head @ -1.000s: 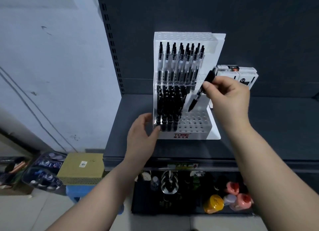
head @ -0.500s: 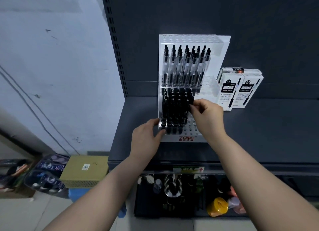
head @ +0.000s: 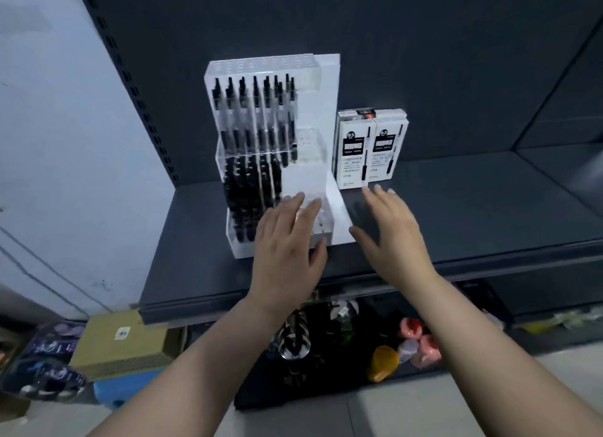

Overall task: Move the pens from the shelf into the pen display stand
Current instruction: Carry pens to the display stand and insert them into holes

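**Pen display stand on dark shelf, both hands empty**

Item 1. Pen display stand (head: 326, 116): white and clear plastic, tiered, upright on the dark shelf (head: 456, 201), towards its left end. The perforated front tier is partly filled.

Item 2. Pens (head: 254, 116): black, standing upright in rows in the stand. The upper tier holds a row along its left and middle part; the lower tiers hold a dense block on the left side. The holes on the right of the front tier are unfilled.

Item 3. Pen boxes (head: 370, 149): two white cartons with black labels, upright on the shelf, just beside the stand's right edge, against the back panel.

Item 4. Left hand (head: 287, 250): grip open, fingers spread, holding nothing; palm down over the stand's front right corner, fingertips over the empty holes. Contact with the stand cannot be told for motion blur.

Item 5. Right hand (head: 391, 234): grip open, fingers extended, holding nothing; over the shelf right of the stand, fingertips near the foot of the pen boxes.

Item 6. Cardboard box (head: 120, 342): on the floor, lower left, below shelf level.
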Demonstrator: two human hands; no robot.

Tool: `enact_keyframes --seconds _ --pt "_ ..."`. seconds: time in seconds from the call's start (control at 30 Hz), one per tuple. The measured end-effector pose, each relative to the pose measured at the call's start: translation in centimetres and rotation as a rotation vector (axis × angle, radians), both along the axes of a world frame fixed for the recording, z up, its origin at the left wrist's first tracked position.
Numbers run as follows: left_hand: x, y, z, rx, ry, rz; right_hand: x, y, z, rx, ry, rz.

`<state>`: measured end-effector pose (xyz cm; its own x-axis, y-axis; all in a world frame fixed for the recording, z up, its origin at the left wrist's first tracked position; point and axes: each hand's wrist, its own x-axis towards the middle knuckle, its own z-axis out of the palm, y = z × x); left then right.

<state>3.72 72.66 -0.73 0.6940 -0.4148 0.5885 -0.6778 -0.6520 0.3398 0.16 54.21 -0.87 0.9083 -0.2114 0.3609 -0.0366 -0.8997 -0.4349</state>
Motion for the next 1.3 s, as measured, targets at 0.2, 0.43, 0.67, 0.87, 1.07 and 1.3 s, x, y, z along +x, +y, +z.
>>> enact_keyframes --seconds 0.2,0.43,0.67,0.87,1.07,1.3 --pt "-3.8 -13.1 0.5 0.135 0.035 -0.046 -8.2 -12.3 1.8 -0.045 0.101 -0.118" --pt "-9.0 -29.9 0.9 0.201 0.047 -0.141 -17.3 -27.8 3.1 -0.08 0.138 -0.237" --pt "-11.2 -43.9 0.7 0.203 0.102 -0.27 -22.5 -41.9 2.6 -0.043 0.148 -0.4" --pt "-10.6 -58.1 0.8 0.122 0.121 -0.383 -23.6 -54.8 2.2 -0.05 0.124 -0.494" --pt "-10.1 -74.9 2.5 0.111 0.145 -0.485 -24.5 -68.4 3.3 -0.042 0.138 -0.615" --pt "-11.9 -90.2 2.4 0.17 0.159 -0.55 -27.6 -81.8 2.7 0.01 0.127 -0.709"
